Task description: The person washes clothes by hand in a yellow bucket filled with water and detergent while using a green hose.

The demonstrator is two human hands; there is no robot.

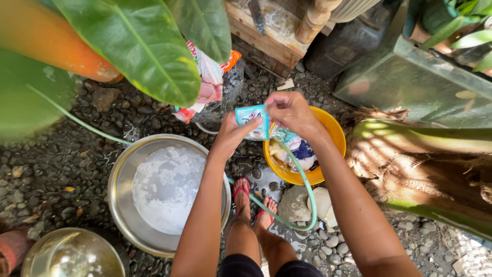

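Both my hands hold a small light-blue sachet [249,117] above the ground between two basins. My left hand [233,134] grips its lower edge. My right hand [290,109] pinches its top right corner. Below the right hand sits a yellow basin [334,134] with wet cloth inside. A green hose [302,177] runs into that basin and loops back past my feet in red sandals [242,189]. To the left stands a large metal basin [122,180] filled with foamy water.
A second metal bowl [72,254] sits at bottom left. Big green leaves [138,43] hang overhead. A plastic bag of packets [210,84] lies behind the basins. Wooden crate, dark container and metal sheet [410,82] stand at the back. Gravel and stones [294,204] cover the ground.
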